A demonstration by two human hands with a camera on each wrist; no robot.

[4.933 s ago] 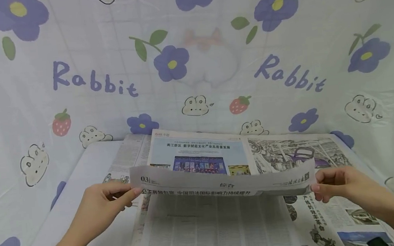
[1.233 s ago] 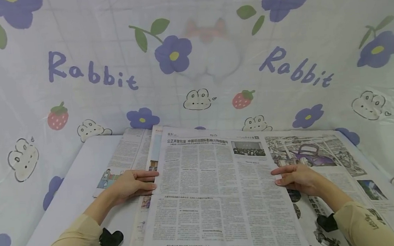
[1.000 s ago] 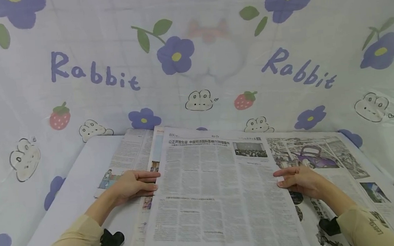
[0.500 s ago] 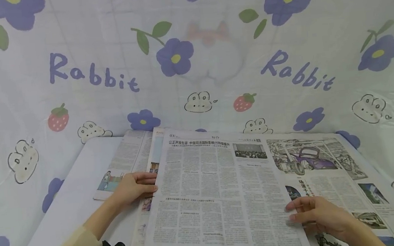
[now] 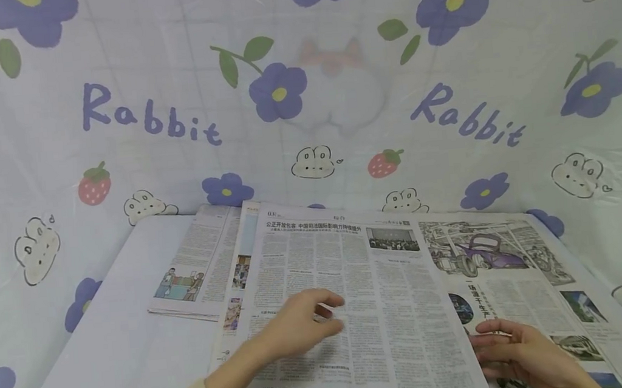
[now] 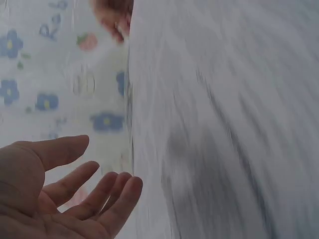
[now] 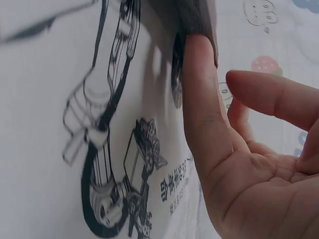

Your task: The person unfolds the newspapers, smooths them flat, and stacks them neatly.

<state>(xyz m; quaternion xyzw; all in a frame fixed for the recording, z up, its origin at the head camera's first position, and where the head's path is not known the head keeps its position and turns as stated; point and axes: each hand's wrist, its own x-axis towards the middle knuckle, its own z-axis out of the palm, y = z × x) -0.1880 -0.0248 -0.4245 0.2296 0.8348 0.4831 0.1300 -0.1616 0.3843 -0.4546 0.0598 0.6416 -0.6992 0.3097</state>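
Note:
A newspaper sheet [image 5: 397, 309] with columns of text and a small photo near its top lies on other newspapers. Above its middle, my left hand [image 5: 304, 322] has loosely bent fingers and a thumb standing apart. In the left wrist view that hand [image 6: 84, 194] holds nothing, and the blurred sheet [image 6: 209, 99] is beside it. My right hand [image 5: 521, 354] is at the sheet's right edge. The right wrist view shows one extended finger of this hand [image 7: 239, 154] tucked under the lifted paper edge [image 7: 197, 15], its thumb apart from the paper.
Underneath, a newspaper with a purple car drawing [image 5: 491, 253] sticks out at the right. Another folded newspaper [image 5: 201, 257] with a cartoon lies at the left on the white table [image 5: 108, 332]. Behind hangs a curtain [image 5: 341, 155] printed with flowers and rabbits.
The raised sheet was laid flat over the newspapers. Afterwards my left hand left its left edge and moved right over the page, while my right hand slid down the right edge towards me.

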